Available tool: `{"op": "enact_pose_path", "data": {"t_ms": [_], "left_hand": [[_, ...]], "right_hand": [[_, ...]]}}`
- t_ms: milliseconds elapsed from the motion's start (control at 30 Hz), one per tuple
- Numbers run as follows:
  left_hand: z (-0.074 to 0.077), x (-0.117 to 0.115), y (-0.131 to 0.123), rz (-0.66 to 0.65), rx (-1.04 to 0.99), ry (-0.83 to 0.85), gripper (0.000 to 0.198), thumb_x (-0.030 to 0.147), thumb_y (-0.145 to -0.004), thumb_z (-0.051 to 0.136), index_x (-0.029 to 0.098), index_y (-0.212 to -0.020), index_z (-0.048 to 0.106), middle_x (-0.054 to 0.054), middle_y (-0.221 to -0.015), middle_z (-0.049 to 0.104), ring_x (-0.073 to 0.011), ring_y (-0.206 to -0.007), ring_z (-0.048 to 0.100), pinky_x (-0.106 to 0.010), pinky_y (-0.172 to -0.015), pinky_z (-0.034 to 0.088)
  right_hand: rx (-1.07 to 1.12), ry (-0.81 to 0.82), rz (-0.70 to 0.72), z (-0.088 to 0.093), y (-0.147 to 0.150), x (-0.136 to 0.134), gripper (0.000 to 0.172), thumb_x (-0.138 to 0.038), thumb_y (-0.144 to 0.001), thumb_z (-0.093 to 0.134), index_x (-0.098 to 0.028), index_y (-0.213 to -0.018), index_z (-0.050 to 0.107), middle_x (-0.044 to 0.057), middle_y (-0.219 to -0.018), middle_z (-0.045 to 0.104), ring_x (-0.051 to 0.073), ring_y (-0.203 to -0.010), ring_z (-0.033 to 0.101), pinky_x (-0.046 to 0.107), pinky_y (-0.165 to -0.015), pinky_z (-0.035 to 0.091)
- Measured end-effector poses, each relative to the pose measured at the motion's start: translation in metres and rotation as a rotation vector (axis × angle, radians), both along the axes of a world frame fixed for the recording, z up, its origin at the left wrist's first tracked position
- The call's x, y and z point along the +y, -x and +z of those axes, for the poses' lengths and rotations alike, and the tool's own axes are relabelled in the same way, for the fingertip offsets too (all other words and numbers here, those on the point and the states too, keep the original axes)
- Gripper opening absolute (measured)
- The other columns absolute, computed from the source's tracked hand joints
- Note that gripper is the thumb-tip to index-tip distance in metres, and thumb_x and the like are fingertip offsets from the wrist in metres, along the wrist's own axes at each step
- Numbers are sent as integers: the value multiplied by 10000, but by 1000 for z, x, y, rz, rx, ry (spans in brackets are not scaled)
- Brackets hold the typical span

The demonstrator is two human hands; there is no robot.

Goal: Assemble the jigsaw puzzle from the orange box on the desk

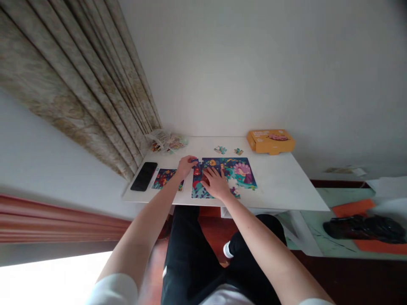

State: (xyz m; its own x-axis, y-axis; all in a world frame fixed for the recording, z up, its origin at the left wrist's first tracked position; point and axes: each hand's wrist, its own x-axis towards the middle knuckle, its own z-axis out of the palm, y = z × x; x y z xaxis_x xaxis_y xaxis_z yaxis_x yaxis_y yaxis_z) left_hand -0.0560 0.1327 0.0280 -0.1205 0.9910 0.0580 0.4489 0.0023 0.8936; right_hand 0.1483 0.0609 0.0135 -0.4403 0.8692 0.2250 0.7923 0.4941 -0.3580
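Note:
A partly assembled jigsaw puzzle [243,171] in dark blue, purple and green lies on the white table, with a white gap at its lower right. My left hand [187,166] is at the upper left corner of the puzzle, its fingers pinched on a dark puzzle piece [195,161] that they partly cover. Fingers spread, my right hand [216,183] rests on the middle of the puzzle and hides part of it. Left of the puzzle is a printed reference picture [161,178], partly covered by my left forearm.
Loose puzzle pieces [220,150] and another small cluster [238,151] lie behind the puzzle. An orange box [271,142] stands at the back right. A clear plastic bag [167,142] of pieces sits back left, and a black phone [144,176] lies near the left edge.

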Motion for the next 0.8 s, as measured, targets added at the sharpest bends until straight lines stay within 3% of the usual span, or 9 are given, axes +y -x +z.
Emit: {"op": "enact_pose_path", "data": {"t_ms": [200,367,667,800], "left_hand": [[0,31,-7,-64,238,28,196,208,-787,746,187,-978,786,-71,-987,793,-230,-911,702,-350,-879,543],[-1,42,-12,-122,295,52,203,165,-829,735,174,-1023,795,-78,-1032,790,-232,-952,706,-340,-938,534],[-1,29,-16,-150,717,21,252,320,-980,633,230,-1170,772,-100,-1271,710,-297,-1227,610,-444,-1062,471],[-2,9,-25,-171,808,-110,319,285,-1028,536,201,-1273,722,-117,-1344,679,-296,-1272,595,-454,-1091,455]], "right_hand": [[-62,22,-1,-1,1,-4,541,-508,-1046,478,-251,-1520,531,126,-1633,450,350,-1537,362,664,-1258,171],[-85,58,-14,6,2,-3,559,-537,-1046,465,-256,-1525,527,104,-1631,462,324,-1538,359,628,-1271,155],[-50,74,-19,6,2,-3,529,-525,-1035,492,-262,-1488,567,102,-1613,487,317,-1529,370,612,-1268,163],[-22,64,-16,3,2,-2,513,-510,-1024,526,-254,-1464,586,110,-1604,498,327,-1517,387,619,-1261,179]]}}
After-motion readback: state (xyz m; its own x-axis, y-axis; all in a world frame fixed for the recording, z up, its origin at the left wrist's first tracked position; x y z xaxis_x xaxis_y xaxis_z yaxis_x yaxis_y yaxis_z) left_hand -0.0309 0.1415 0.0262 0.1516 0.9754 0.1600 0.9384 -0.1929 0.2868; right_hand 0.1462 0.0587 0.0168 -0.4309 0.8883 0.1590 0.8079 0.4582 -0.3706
